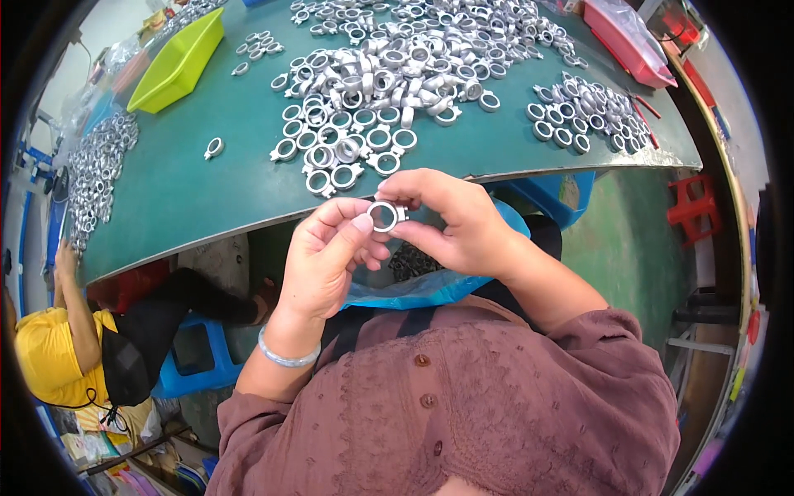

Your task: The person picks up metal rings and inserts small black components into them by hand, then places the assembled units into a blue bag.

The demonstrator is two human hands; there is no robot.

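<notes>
A small silver metal ring (396,216) with a little tab on its right side is held up just off the table's near edge. The thumb and fingers of my left hand (316,263) pinch it from the left. My right hand (467,221) closes on it from the other side, index finger at the top and thumb below the tab. Beneath both hands, a blue plastic bag (463,289) stands open on my lap, with dark small pieces (412,263) inside that I cannot make out clearly.
A big heap of similar rings (389,78) covers the green table (190,186). A smaller ring pile (589,112) lies right, near a pink tray (628,41). A yellow-green bin (178,62) stands left. A person in yellow (58,355) sits at the left beside more rings (99,169).
</notes>
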